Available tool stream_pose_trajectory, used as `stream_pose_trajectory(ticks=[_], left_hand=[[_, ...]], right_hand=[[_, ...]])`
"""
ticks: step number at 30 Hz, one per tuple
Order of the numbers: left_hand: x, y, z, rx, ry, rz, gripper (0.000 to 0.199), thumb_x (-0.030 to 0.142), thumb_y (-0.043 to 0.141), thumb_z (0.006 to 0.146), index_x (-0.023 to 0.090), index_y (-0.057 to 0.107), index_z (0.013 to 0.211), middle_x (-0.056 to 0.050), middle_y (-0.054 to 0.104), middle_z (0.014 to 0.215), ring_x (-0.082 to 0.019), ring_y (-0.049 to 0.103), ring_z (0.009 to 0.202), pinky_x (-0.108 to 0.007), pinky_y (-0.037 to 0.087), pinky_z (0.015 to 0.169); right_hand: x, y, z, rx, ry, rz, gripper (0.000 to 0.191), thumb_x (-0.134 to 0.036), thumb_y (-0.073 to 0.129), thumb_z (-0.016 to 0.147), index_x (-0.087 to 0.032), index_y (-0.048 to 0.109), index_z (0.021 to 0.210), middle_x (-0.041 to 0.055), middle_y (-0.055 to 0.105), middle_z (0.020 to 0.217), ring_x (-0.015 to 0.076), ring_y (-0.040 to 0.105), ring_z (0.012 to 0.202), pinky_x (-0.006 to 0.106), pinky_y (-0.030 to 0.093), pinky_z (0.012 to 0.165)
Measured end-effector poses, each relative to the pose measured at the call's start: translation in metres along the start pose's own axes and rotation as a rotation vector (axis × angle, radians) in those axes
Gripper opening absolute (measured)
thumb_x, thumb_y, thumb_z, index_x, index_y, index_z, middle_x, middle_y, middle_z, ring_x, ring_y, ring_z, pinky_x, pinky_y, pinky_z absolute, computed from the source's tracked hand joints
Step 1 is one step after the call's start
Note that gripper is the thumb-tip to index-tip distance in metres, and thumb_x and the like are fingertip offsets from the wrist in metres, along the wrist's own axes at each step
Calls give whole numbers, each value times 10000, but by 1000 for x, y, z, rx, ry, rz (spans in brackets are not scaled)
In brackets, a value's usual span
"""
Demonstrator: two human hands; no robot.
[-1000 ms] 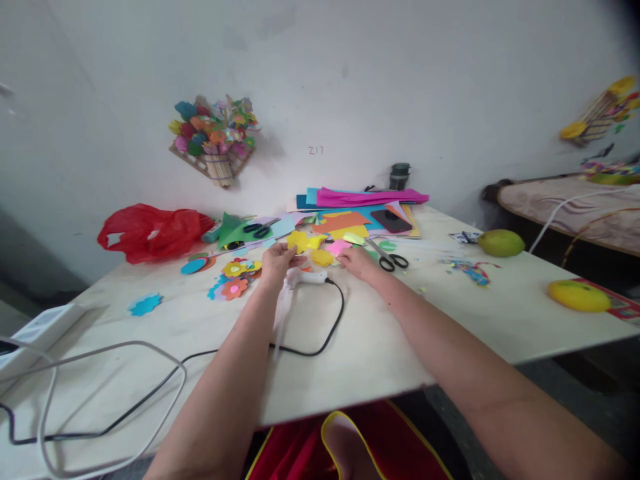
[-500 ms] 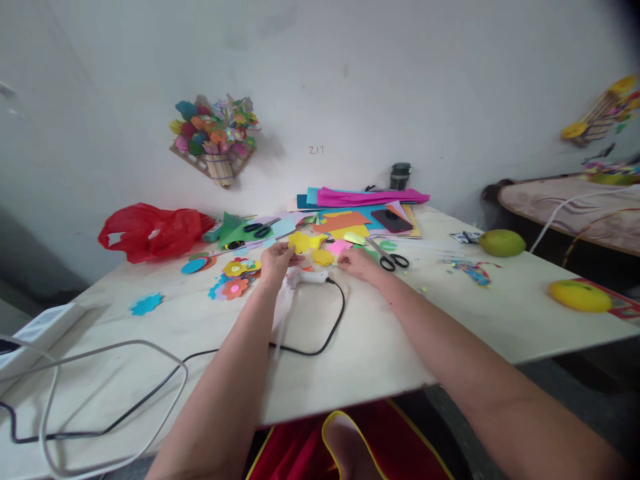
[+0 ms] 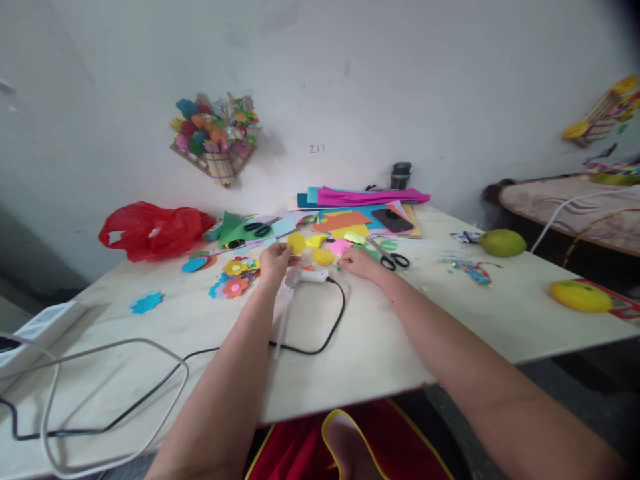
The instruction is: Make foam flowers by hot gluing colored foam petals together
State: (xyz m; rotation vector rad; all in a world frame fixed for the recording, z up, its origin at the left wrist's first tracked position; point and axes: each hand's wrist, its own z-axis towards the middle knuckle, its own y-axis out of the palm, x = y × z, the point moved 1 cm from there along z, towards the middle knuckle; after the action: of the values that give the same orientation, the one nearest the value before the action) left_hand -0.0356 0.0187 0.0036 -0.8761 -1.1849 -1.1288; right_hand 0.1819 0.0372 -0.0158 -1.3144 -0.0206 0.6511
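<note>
Near the centre of the frame, the left hand (image 3: 274,262) seems to pinch the edge of a yellow flower cutout (image 3: 296,243) between thumb and fingers. A little to the right, the right hand (image 3: 359,262) has its fingertips drawn in close beside a small green piece (image 3: 339,269); whether they grip it or only touch it, I cannot tell. Between the hands lie a yellow round piece (image 3: 323,257) and, just beyond, a pink cutout (image 3: 340,247). The step in hand looks like fine fingertip work with small cut pieces, the left hand steadying and the right picking or placing. The next move calls for a light, precise pinch and care around the white glue gun (image 3: 310,276), which lies just below the fingers, its black cord (image 3: 342,313) curving across the lower centre. Scissors (image 3: 393,261) rest right of the right hand, and layered flowers (image 3: 235,287) lie left of the left wrist.
</note>
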Motion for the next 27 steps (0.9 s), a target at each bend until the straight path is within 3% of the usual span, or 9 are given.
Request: stream_pose_trajectory(ticks=[5,8,11,14,18,22,27], left_hand=[[-1,-2,0,53,31,-27,38,142,533,737,129,525,773,-17,616,580,-168,640,530,-262,522,518],[-2,-4,1,75,57,-59,48,147,527,743,127,522,785,-28,624,623,-164,647,560,-259,525,534],[-4,-8,2,112,99,-73,68,159,532,740,123,522,797,-33,626,668,-157,652,590,-243,522,537],[-5,-12,3,142,126,-98,100,176,549,730,121,517,808,-26,618,660,-153,652,600,-231,514,531],[-4,-17,2,110,110,-176,137,215,579,710,115,524,785,-36,628,664,-151,650,604,-232,510,542],[-4,-22,0,55,98,-250,209,260,633,663,119,531,778,-48,644,716,-168,657,653,-262,517,584],[-7,-27,3,76,112,-292,256,291,661,646,122,525,781,-39,641,676,-173,657,675,-304,521,668]], right_hand=[[-8,-7,-4,179,78,-1,277,-293,444,787,-147,626,637,40,600,637,127,500,620,225,327,580],[-26,-9,-6,268,-20,27,256,-291,436,799,-150,643,745,52,629,745,132,533,695,224,356,630],[-52,-5,-9,174,-152,17,244,-281,461,777,-158,625,909,59,640,883,146,556,800,232,382,691],[-80,2,-11,10,-258,-135,339,-235,521,701,-158,580,1026,85,626,980,205,543,933,283,384,780],[-104,12,-12,-80,-167,-316,418,-204,526,663,-136,525,1075,129,611,966,264,549,909,335,404,742],[-112,20,-13,-75,-100,-367,409,-192,511,682,-146,498,1088,137,595,979,264,540,929,340,403,749],[-98,13,-16,-18,-46,-372,323,-133,434,742,-158,518,1054,127,614,935,246,559,917,333,398,737]])
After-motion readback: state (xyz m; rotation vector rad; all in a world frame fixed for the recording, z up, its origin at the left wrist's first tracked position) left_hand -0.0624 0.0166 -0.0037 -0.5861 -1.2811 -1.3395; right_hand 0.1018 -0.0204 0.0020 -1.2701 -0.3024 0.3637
